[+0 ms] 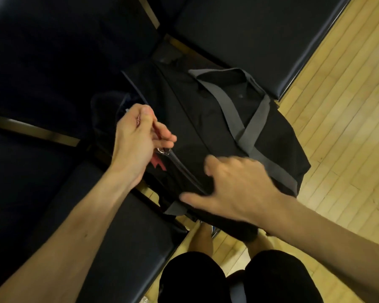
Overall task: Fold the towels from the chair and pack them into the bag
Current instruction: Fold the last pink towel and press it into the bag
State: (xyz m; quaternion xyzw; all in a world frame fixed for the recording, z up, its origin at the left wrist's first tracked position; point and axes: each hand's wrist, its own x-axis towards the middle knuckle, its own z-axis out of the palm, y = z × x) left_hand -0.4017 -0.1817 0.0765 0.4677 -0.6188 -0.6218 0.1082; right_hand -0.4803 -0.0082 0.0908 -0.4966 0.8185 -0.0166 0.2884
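Black cloth could bunch and jam the zip if the right hand (234, 184), fingers spread flat on the near end of the bag (206, 110), slips. The left hand (138, 136) has its fingers curled at the zip pull (161, 150); whether it actually grips is unclear. The bag lies under both hands, between the chairs (249, 29). No towel discernible.

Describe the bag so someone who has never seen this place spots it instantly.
Find the dark padded chairs beside the pale wooden floor. The duffel bag lies among them, at the floor's edge. Unlike the smooth chairs, it is black fabric crossed by grey webbing straps, with a red mark.
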